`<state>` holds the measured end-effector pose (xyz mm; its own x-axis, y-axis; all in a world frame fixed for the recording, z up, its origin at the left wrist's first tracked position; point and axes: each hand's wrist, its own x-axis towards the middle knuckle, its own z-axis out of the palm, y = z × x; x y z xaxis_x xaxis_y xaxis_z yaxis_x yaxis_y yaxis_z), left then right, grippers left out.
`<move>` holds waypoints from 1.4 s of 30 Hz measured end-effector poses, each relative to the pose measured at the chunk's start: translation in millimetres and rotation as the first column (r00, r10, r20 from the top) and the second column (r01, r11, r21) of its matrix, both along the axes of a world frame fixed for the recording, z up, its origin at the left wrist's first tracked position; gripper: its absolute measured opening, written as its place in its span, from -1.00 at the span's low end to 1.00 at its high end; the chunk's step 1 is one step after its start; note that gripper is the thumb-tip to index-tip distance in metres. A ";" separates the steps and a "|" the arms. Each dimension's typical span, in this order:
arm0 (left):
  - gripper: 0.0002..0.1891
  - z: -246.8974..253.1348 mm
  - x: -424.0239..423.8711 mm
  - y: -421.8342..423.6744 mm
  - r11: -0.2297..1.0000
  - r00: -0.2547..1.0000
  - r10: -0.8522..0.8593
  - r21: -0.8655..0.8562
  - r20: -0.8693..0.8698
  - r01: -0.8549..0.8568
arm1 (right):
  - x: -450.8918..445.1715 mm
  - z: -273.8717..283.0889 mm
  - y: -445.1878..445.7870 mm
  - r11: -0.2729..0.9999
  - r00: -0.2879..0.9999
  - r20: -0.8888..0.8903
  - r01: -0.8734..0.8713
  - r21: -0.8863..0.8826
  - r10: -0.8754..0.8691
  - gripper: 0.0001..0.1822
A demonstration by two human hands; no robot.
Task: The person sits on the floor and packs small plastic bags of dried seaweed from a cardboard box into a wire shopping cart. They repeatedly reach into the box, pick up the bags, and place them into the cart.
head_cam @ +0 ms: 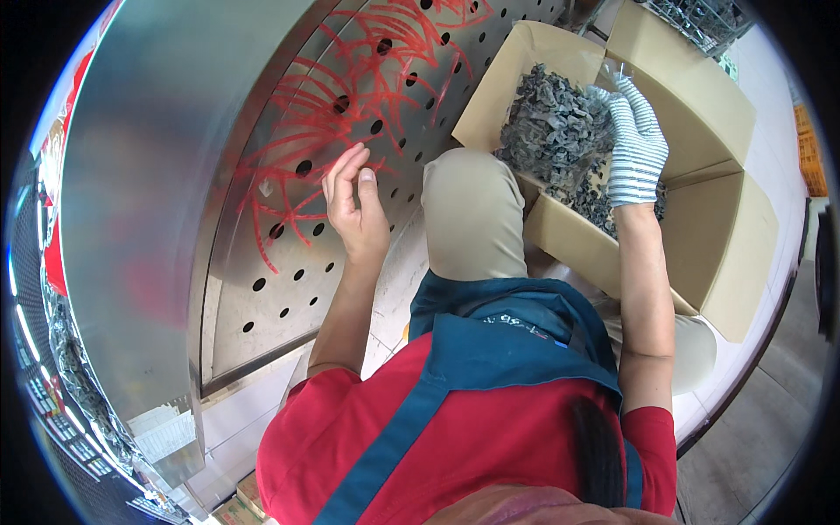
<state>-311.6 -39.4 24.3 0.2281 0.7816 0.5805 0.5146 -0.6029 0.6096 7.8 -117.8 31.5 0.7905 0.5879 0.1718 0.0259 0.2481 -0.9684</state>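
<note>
A clear plastic bag (558, 128) of dark, curled dried pieces, which look like dried black fungus, leans in an open cardboard box (705, 243). My right hand (636, 141), in a white glove with dark stripes, grips the bag's upper edge. Loose dark pieces (590, 203) lie on the box floor below the bag. Bare and empty, my left hand (357, 207) hangs in the air with the thumb apart from the fingers. It is nearest to a perforated metal panel (289, 256), left of my knee.
Red strips (308, 138) lie across the metal panel. A smooth metal side (151, 197) rises at left, with papers (164, 433) low on it. A wire basket (699, 23) stands beyond the box, and an orange crate (810, 151) at far right. My bent knee (472, 216) is against the box.
</note>
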 end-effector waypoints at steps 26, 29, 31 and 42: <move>-0.70 -76.5 -52.0 -8.8 0.578 0.936 -0.177 -0.801 -0.305 -0.152 | -9.6 7.9 -9.3 0.995 0.999 0.036 0.008 -0.104 -0.004 -0.67; -0.78 -62.1 -32.4 2.5 0.553 0.988 -0.139 -0.822 0.069 0.135 | -9.6 10.7 -12.0 0.988 0.997 0.083 0.004 -0.155 0.009 -0.64; -0.83 -29.9 5.0 7.7 0.683 0.910 -0.145 -0.626 0.388 0.376 | -6.6 1.5 -8.4 0.998 0.995 0.100 0.031 -0.055 -0.026 -0.69; -0.70 28.5 167.3 65.1 0.585 0.709 -0.610 -0.402 0.354 0.705 | -5.7 12.1 -14.1 0.994 0.989 -0.105 -0.095 0.057 0.100 -0.68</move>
<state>-144.3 25.6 52.8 0.7347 0.6280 0.2566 -0.0368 -0.3409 0.9394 2.1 -131.9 43.6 0.7454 0.6555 0.1212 -0.1042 0.2941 -0.9501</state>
